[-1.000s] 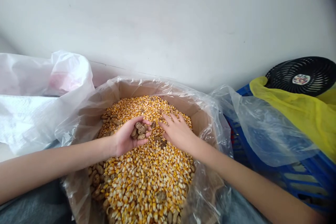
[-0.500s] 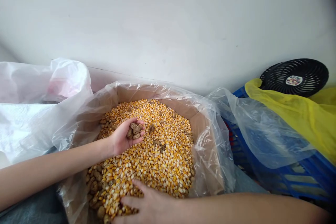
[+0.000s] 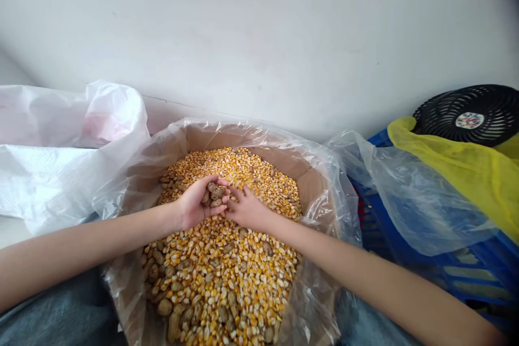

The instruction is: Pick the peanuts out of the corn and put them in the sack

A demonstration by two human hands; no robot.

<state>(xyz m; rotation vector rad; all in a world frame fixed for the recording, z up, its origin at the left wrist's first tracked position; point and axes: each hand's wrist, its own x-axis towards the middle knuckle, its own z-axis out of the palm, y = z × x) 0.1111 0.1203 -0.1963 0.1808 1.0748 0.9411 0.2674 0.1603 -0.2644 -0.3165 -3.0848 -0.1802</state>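
Corn kernels (image 3: 259,259), yellow and white, fill a cardboard box (image 3: 312,178) lined with a clear plastic bag (image 3: 348,194). Cupped above the corn, my left hand (image 3: 194,204) holds several unshelled peanuts (image 3: 214,194), its fingers curled round them. My right hand (image 3: 249,210) is just beside the left fingertips, palm down at the corn. Its fingers look spread, with slight blur, and nothing shows in them. Kernels by its fingertips are smeared by motion. Loose peanuts (image 3: 174,321) lie among the kernels, mostly along the near left side.
At the left stands a white sack (image 3: 44,178). To the right, a blue plastic crate (image 3: 405,238) carries a yellow mesh cloth (image 3: 450,159) and a black round fan grille (image 3: 486,113). A pale wall (image 3: 259,38) rises behind the box.
My right hand has moved from the near side of the box up and away to beside my left hand. More peanuts show on the near corn. My left hand still holds its peanuts.
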